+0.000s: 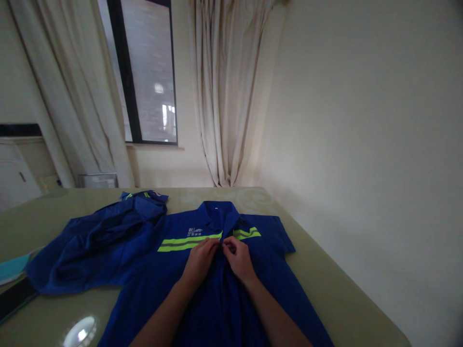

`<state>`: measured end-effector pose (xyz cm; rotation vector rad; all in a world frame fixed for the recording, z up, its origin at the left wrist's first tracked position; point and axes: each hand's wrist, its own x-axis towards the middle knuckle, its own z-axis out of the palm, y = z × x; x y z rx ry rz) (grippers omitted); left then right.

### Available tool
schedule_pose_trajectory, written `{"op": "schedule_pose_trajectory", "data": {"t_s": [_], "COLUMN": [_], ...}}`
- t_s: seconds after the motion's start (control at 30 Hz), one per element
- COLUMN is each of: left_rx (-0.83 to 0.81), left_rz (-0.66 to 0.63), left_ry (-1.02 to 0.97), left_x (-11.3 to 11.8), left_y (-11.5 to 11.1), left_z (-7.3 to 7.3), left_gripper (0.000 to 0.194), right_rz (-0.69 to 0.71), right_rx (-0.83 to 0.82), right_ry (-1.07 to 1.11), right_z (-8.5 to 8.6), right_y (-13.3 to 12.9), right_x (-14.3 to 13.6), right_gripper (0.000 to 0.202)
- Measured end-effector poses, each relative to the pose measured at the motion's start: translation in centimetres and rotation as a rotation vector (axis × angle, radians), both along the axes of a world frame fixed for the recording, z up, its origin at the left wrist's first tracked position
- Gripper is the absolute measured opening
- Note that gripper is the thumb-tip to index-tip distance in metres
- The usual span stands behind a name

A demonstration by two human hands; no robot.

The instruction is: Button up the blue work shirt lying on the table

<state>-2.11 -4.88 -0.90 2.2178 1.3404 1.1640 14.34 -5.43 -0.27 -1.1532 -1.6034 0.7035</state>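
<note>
Pinching the blue shirt (217, 289) placket below its collar (219, 212), left hand (200, 260) and right hand (237, 260) meet together; buttoning step, apparently.

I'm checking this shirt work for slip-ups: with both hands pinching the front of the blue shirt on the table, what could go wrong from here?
1. The left hand and right hand meet at the placket of the blue shirt, just below the reflective stripes; the two front edges might end up misaligned, so the stripes may not line up.
2. The crumpled blue garment touches the shirt's sleeve; tugging could drag it along.
3. The room is dim, so small fastenings may be hard to see.
</note>
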Motion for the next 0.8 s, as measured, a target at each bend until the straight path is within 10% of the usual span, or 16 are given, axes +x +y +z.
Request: {"op": "schedule_pose_trajectory", "data": {"t_s": [0.8], "left_rx": [-0.297], "left_rz": [-0.100], "left_ry": [-0.390], "left_x": [-0.9], "left_y": [1.0], "left_z": [-0.2], "left_gripper": [0.019], "right_rz": [-0.081], "right_rx": [-0.104], "right_ry": [-0.015], "right_z": [0.3], "right_y": [0.8], "right_x": [0.0], "right_gripper": [0.003]}}
